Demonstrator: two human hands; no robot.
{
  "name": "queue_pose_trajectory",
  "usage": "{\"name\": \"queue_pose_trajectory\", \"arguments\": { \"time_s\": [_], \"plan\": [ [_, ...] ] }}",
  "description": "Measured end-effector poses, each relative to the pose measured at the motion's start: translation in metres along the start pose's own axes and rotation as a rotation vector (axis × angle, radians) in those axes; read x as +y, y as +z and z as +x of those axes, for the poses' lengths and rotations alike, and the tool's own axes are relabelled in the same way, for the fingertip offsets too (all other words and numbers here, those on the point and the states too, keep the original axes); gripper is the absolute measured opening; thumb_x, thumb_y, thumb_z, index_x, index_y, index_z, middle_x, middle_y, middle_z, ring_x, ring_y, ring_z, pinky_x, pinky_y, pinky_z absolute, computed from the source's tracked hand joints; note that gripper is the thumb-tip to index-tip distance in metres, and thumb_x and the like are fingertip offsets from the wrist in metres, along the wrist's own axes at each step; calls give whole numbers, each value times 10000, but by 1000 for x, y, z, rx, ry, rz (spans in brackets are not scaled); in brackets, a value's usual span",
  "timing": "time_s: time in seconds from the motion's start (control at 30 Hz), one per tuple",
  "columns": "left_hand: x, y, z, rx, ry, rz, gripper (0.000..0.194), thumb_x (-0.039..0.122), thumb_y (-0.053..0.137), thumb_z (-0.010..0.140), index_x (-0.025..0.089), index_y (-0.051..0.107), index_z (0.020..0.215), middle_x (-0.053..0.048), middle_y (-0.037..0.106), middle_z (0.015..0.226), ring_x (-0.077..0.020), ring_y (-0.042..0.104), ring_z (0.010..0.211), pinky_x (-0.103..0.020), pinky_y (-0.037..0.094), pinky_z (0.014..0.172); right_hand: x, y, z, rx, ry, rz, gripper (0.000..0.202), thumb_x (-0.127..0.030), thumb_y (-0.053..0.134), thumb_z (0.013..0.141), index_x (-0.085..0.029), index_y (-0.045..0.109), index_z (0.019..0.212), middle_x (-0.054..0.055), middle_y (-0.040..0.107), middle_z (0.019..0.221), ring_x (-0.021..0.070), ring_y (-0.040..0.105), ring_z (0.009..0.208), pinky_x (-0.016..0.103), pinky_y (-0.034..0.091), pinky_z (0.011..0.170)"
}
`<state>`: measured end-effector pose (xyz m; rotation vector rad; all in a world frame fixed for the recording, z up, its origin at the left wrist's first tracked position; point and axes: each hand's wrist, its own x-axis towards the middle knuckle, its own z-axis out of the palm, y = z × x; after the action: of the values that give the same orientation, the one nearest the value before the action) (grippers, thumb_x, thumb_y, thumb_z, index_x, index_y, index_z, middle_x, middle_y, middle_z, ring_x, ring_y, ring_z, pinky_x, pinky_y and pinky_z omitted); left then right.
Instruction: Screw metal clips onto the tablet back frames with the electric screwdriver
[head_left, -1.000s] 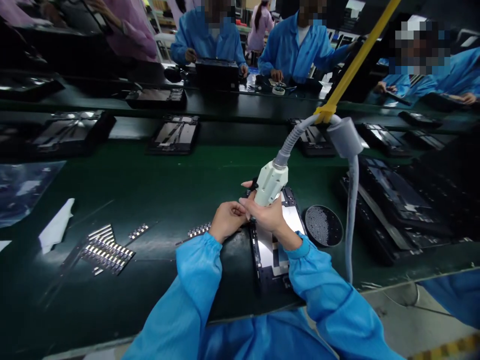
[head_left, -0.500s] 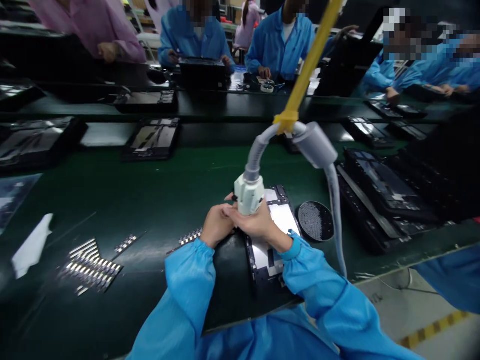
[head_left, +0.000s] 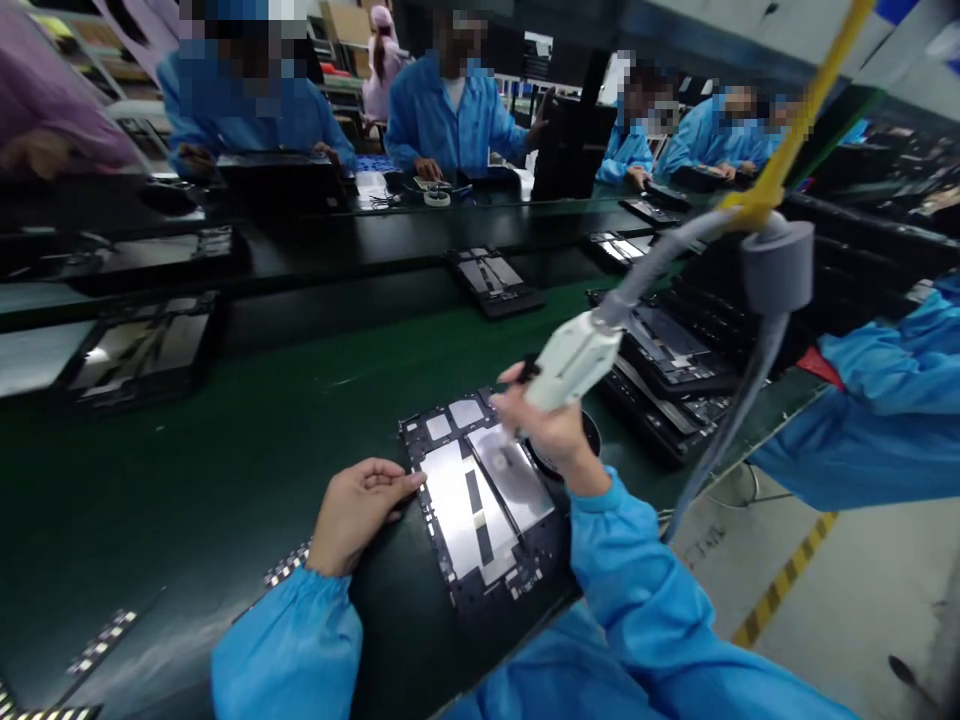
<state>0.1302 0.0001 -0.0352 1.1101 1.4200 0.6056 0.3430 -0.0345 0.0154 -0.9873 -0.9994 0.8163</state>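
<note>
My right hand (head_left: 551, 425) is wrapped round a pale electric screwdriver (head_left: 574, 360), which tilts over the upper right of an opened tablet (head_left: 450, 490). The screwdriver's tip is blurred, so contact with the tablet cannot be made out. Thumb and forefinger of my left hand (head_left: 364, 505) are closed together at the tablet's left edge, the other fingers curled. Silver plates and a dark strip show inside the tablet, which lies flat. Behind my right wrist a round dark dish (head_left: 592, 432) is mostly hidden. A strip of small metal parts (head_left: 287, 565) lies by my left wrist.
A grey cable (head_left: 724, 425) and yellow strap (head_left: 814, 95) hang from above on the right. Stacked open devices (head_left: 667, 370) stand right of the tablet. Another open device (head_left: 491, 280) lies farther back. Co-workers sit across the bench; a blue sleeve (head_left: 892, 350) is at right.
My hands have parted: the left has gone to the tablet's left edge, while the right has tilted the screwdriver over the tablet. The view has swung right.
</note>
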Motion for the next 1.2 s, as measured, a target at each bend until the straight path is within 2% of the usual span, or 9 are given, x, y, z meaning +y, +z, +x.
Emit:
{"name": "queue_pose_trajectory", "arguments": {
  "time_s": [0.1,0.2,0.7,0.8,0.9,0.97,1.03,1.1,1.2],
  "plan": [
    [-1,0,2,-1,-5,4,565,475,891,321,156,582,671,8,624,572,-106,558,518,-177,439,433,8,-47,17,190,-67,-5,240,-236,745,651,-197,554,793,-107,508,407,93,456,301,231,405,354],
    [0,-1,1,10,6,17,581,508,893,331,151,585,670,2,625,577,-107,567,534,-172,443,442,25,-67,27,268,-61,-69,246,-230,737,627,-193,542,773,-107,505,404,94,460,301,234,400,361],
    [-3,-3,-1,49,58,91,606,587,857,371,157,604,714,-26,648,614,-160,619,583,-234,513,494,44,-63,30,246,-10,-162,246,-277,721,632,-178,558,787,-104,501,410,94,468,327,243,407,393],
    [-11,1,-14,184,242,256,475,588,791,539,182,635,731,-43,678,651,-208,651,603,-315,558,569,45,-64,31,241,-15,-188,243,-271,718,631,-167,579,800,-95,507,395,98,470,334,252,416,410],
    [-30,11,-43,304,677,502,252,468,675,779,216,682,784,-54,733,793,-236,702,751,-366,578,755,35,-62,29,251,-47,-196,242,-262,724,642,-168,595,823,-92,520,406,99,473,335,255,410,412],
    [-45,22,-65,201,998,606,193,394,643,843,222,696,911,-64,751,951,-249,702,952,-393,546,917,23,-55,26,270,-112,-177,235,-257,730,664,-183,589,837,-94,524,417,98,473,337,259,415,418],
    [-58,34,-80,18,1221,693,387,461,656,831,187,657,1104,-115,720,1121,-291,629,1148,-474,468,1045,8,-39,21,254,-166,-121,242,-259,735,687,-205,574,859,-100,518,425,101,470,336,272,427,424],
    [-67,45,-87,-117,1306,783,631,570,644,801,137,577,1255,-180,649,1251,-346,527,1272,-588,355,1111,-3,-13,15,161,-151,-47,256,-276,738,707,-227,562,886,-104,515,433,108,471,336,287,438,426],
    [-75,52,-86,-190,1261,872,626,508,622,837,137,517,1330,-204,584,1331,-364,427,1353,-672,234,1131,-6,36,3,-71,-27,-11,237,-293,720,728,-228,580,907,-85,545,440,118,488,351,299,453,430]
  ]
}}
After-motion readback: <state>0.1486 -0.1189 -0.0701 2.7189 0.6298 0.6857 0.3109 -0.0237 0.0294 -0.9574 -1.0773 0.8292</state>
